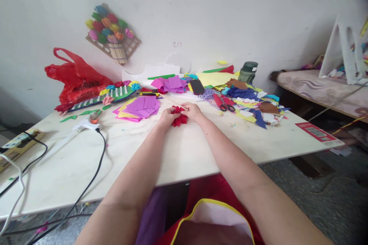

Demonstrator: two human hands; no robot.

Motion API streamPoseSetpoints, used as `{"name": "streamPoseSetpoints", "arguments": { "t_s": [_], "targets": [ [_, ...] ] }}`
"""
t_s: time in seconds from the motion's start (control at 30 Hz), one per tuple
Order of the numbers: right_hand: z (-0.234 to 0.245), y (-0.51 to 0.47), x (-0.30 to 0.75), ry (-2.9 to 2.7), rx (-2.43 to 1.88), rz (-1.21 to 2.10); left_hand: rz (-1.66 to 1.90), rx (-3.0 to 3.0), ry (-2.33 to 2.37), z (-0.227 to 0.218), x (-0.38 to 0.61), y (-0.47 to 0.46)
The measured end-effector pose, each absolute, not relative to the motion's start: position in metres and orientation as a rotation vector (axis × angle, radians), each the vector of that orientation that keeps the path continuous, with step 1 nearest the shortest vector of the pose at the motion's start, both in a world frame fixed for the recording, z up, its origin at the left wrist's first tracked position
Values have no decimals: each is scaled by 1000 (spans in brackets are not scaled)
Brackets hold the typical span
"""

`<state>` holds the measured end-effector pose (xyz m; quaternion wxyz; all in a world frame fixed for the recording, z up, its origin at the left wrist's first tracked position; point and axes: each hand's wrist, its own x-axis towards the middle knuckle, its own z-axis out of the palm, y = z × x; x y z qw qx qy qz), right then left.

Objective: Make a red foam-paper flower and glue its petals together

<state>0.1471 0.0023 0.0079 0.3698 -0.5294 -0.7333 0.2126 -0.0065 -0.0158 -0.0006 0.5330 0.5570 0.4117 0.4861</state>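
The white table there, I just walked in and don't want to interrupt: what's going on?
A person is working with bare hands at the white table. The left hand and the right hand hold a red flower-like piece between them, just above the tabletop or on it; I can't tell which. A glue gun lies off to the left, purple sheets are stacked nearer the hands, and scissors lie to the right, beside a heap of colourful scraps.

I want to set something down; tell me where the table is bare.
Bare: between the left forearm and black cable; between the right forearm and red sticker; between both forearms, nearer than the red flower. Crowded: the far side, with purple paper, scissors and blue scraps.
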Motion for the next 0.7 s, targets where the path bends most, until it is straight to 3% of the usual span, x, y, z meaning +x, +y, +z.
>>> {"name": "streamPoseSetpoints", "arguments": {
  "t_s": [0.7],
  "targets": [
    [20, -25, 138, -2274, -1321, -159, 1147, 1140, 885, 1, -10, -13]
  ]
}}
